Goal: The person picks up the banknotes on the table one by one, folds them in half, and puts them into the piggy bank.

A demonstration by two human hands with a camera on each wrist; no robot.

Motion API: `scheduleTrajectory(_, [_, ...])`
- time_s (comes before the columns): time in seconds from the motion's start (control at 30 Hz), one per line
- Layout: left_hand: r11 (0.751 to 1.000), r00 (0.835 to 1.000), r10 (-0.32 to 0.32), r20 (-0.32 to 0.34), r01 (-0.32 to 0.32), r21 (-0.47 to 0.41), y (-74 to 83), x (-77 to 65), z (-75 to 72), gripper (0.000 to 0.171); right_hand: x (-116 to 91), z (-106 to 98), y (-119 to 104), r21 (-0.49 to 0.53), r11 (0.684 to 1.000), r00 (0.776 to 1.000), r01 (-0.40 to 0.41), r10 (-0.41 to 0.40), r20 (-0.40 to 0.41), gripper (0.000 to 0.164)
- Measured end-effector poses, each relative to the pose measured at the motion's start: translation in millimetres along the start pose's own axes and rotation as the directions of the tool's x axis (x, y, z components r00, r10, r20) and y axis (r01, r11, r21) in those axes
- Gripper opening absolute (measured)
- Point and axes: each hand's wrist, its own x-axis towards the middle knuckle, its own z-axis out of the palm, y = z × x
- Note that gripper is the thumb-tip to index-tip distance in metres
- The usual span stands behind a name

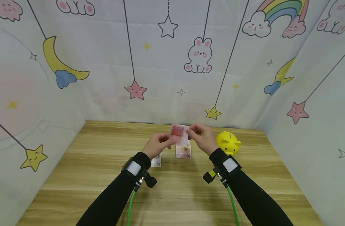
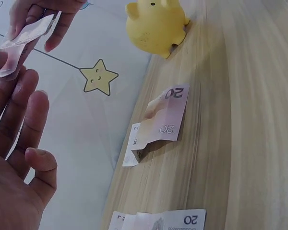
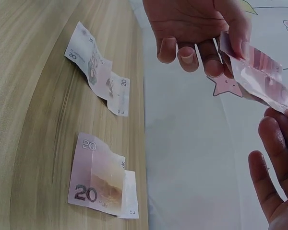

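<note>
Between both hands, raised over the table, is a folded reddish 100 banknote [image 1: 178, 135]. My left hand [image 1: 159, 145] pinches its left side, thumb in front and fingers behind. At the upper right corner, the thumb and fingertips of my right hand [image 1: 202, 138] pinch it. The right wrist view shows the creased face of the note [image 3: 264, 79]. Beneath the hands lies a creased 20 yuan banknote [image 2: 164, 115], with a paler note partly under it. Another folded 20 note [image 3: 96, 67] lies to the left, partly hidden by my left hand in the head view.
A yellow piggy bank [image 1: 228, 143] with a slot on top stands on the table just beyond my right wrist. The wooden table [image 1: 178, 194] ends at a white patterned cloth backdrop [image 1: 166, 75], which also rises on both sides. Green cables [image 1: 233, 204] trail from the wrist cameras.
</note>
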Motion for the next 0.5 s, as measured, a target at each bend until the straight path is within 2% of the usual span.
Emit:
scheduleTrajectory(0.1, [1.0, 0.999, -0.013, -0.034, 0.012, -0.007, 3.4, 0.2, 1.0, 0.025, 0.8, 0.0, 1.2, 0.0, 1.0, 1.0, -0.007, 0.007, -0.007, 0.013])
scheduleTrajectory(0.27, [1.0, 0.999, -0.001, -0.039, 0.001, 0.002, 5.4, 1.2, 0.7, 0.025, 1.3, -0.2, 1.9, 0.001, 1.0, 1.0, -0.011, 0.011, -0.014, 0.014])
scheduleTrajectory(0.5, [0.989, 0.997, 0.043, -0.07, -0.032, 0.146, 8.3, 0.9, 1.2, 0.023, 0.4, 0.2, 0.8, -0.005, 1.0, 0.999, -0.027, 0.027, -0.017, 0.014])
